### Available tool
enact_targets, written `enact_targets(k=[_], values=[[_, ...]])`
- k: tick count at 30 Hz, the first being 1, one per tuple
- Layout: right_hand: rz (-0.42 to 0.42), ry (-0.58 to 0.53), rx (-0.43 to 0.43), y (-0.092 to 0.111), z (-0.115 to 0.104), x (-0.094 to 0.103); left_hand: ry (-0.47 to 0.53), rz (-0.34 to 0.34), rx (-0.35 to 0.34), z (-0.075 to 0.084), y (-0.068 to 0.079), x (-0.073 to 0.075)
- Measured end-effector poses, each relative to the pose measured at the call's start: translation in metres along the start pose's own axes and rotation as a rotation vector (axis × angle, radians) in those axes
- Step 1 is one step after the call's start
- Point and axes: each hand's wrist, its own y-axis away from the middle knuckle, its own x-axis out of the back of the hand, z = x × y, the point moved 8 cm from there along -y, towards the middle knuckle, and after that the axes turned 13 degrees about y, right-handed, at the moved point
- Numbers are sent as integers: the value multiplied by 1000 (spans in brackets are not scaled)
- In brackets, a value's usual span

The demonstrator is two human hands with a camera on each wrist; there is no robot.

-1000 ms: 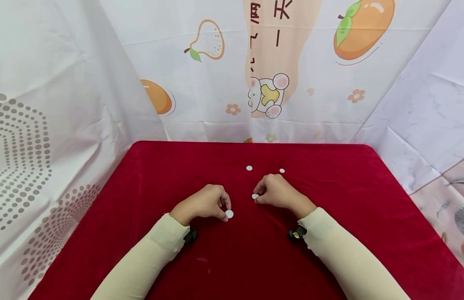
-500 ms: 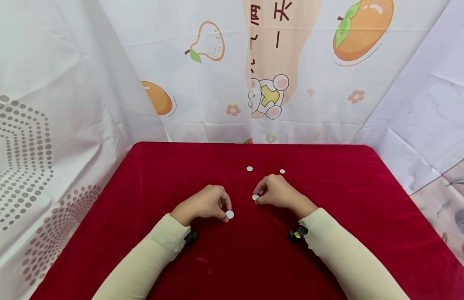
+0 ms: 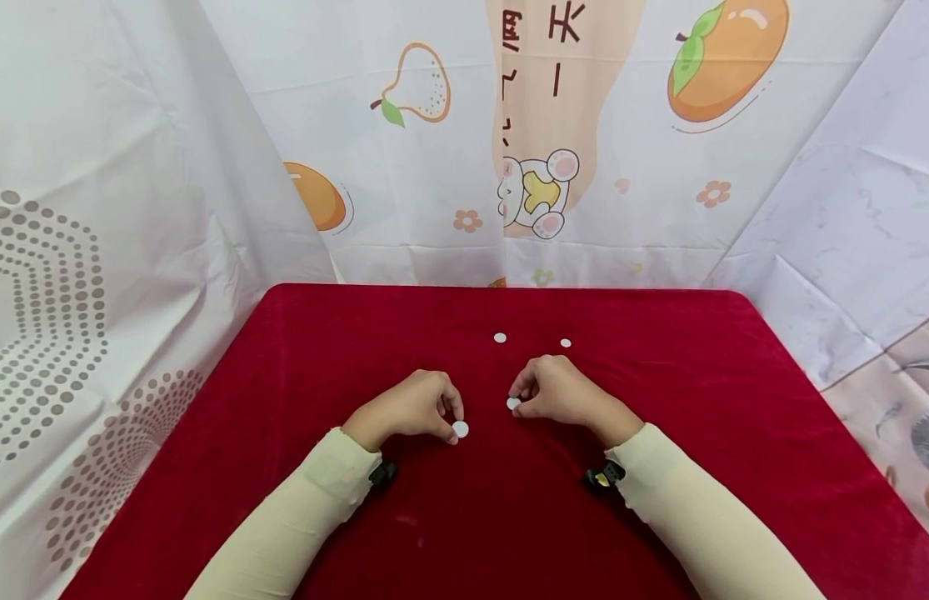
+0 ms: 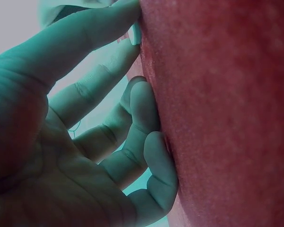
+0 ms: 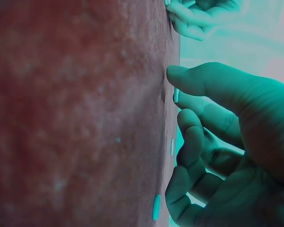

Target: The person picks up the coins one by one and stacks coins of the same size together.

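Note:
Near the middle of the red-covered table, my left hand (image 3: 413,404) pinches a small flat white disc (image 3: 460,429) between thumb and index finger. In the left wrist view that disc (image 4: 136,34) shows as a thin edge low against the cloth, the other fingers loosely bent. A little farther forward on the right, my right hand (image 3: 560,392) pinches another white disc (image 3: 513,403). The right wrist view shows this disc (image 5: 176,95) between thumb and index fingertips, close to the cloth. The two hands face each other with a short gap between.
Beyond the hands, a third white disc (image 3: 500,337) lies on the cloth, and a smaller disc (image 3: 565,342) lies to its right. Red velvety cloth (image 3: 344,333) covers the table. A printed curtain (image 3: 434,167) hangs behind its far edge, with more sheets at both sides.
My right hand has shifted slightly back toward the body, bringing its white disc with it. The left hand and the two far discs stay where they were.

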Motion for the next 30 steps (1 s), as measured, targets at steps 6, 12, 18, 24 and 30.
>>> enact_targets(k=[6,12,18,24,30], values=[[-5,-12,9,7,-2,-2,-8,-2,2,-1,-1,-1],[-17,-34,44,13,-6,-2,-2,-5,1,-2,-1,-1],[-22,-19,52,20,-9,-3,-4,-3,-1,-2,-1,0],[-46,-31,66,25,-14,-6,0,4,-4,-3,-1,1],[-54,-38,67,29,-14,-11,7,-3,-1,-5,-1,0]])
